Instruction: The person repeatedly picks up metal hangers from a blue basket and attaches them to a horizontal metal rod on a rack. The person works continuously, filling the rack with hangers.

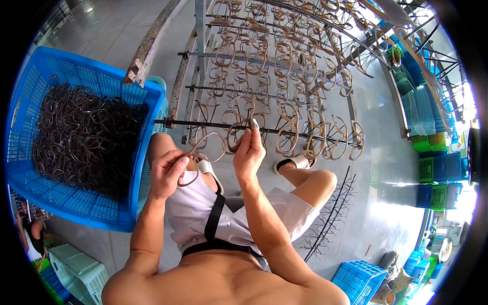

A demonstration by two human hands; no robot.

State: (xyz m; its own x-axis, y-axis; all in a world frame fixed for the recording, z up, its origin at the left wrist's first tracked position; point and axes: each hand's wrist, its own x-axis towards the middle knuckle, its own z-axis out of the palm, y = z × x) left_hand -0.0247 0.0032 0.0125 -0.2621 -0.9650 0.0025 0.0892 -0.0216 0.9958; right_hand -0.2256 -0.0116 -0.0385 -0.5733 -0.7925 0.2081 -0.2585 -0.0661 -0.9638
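My left hand (pixel 170 173) is closed on a brown eyeglass frame (pixel 224 143), holding it by one rim in front of my knee. Its other rim reaches out toward my right hand (pixel 248 151). That hand pinches a second eyeglass frame (pixel 253 108) at a black rod with wire prongs (pixel 203 123). Farther right along the same rod hang several tan eyeglass frames (pixel 287 127). At my left, a blue basket (pixel 96 66) holds a tangled heap of dark eyeglass frames (pixel 81 137). My right fingers hide part of the frame they grip.
Beyond the rod, a metal rack (pixel 201 40) carries more rods hung with frames. A bare pronged rod (pixel 330 213) lies to my right. A small blue crate (pixel 358 277) stands lower right, a pale green crate (pixel 79 269) lower left. Stacked crates (pixel 439 173) line the far right.
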